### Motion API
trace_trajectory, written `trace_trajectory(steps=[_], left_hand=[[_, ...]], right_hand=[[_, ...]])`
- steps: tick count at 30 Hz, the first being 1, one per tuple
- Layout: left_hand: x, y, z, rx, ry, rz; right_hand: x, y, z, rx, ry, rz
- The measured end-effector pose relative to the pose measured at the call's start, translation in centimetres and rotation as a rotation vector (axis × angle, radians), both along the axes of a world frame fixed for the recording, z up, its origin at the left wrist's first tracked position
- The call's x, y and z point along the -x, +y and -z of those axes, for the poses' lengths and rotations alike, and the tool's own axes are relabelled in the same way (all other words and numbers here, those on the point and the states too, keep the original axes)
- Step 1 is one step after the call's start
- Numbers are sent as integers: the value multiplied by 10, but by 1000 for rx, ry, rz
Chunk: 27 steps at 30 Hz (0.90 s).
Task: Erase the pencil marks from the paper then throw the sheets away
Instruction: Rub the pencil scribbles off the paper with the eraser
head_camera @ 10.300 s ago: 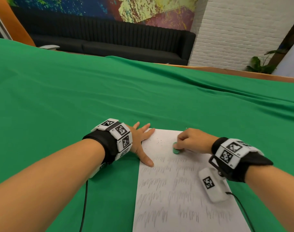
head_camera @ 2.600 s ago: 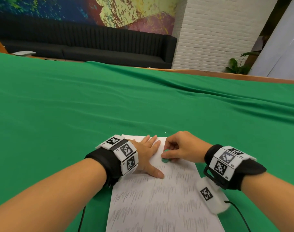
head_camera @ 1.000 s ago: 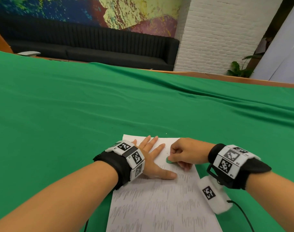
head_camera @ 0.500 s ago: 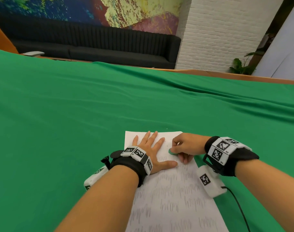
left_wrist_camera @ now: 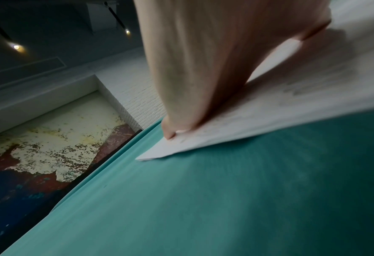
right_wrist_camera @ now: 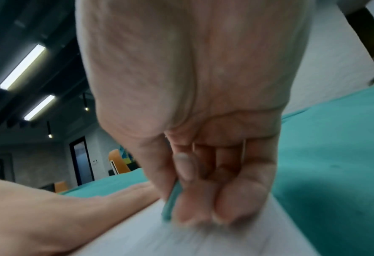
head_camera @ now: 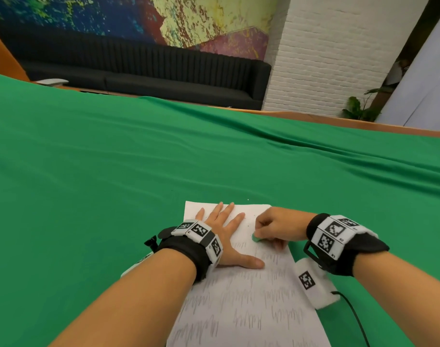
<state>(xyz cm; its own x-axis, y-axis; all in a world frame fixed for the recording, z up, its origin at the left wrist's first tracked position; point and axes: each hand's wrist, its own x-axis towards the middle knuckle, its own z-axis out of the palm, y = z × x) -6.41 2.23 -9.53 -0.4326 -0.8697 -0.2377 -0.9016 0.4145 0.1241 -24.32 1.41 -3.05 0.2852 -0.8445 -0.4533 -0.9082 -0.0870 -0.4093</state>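
One paper (head_camera: 254,304), one eraser (head_camera: 255,238) in R hand (head_camera: 276,227), L hand (head_camera: 225,236) flat

Paper's (head_camera: 251,309) near end off-frame

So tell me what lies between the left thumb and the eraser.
Head view: only paper, a strip with faint pencil marks, between left hand thumb and green eraser.

I count one sheet of paper (head_camera: 249,304) on one green cloth (head_camera: 113,171), and one small green eraser (head_camera: 255,238). Two hands are in view, my left hand (head_camera: 226,236) and right hand (head_camera: 276,226). Behind, one black sofa (head_camera: 144,78) and one potted plant (head_camera: 359,108).
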Motion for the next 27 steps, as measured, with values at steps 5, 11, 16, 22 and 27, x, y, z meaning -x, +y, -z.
trace_trajectory(steps=[5, 11, 16, 22, 27], left_hand=[[-1, 1, 1, 12, 3, 13], [-2, -1, 3, 9, 20, 26], [-2, 0, 3, 11, 19, 23], [-2, -1, 2, -4, 11, 27], [-4, -1, 0, -11, 6, 35]], right_hand=[[0, -4, 0, 238, 244, -30], [2, -2, -6, 138, 188, -25], [2, 0, -2, 120, 147, -11], [12, -5, -1, 153, 173, 5], [12, -7, -10, 241, 339, -58]])
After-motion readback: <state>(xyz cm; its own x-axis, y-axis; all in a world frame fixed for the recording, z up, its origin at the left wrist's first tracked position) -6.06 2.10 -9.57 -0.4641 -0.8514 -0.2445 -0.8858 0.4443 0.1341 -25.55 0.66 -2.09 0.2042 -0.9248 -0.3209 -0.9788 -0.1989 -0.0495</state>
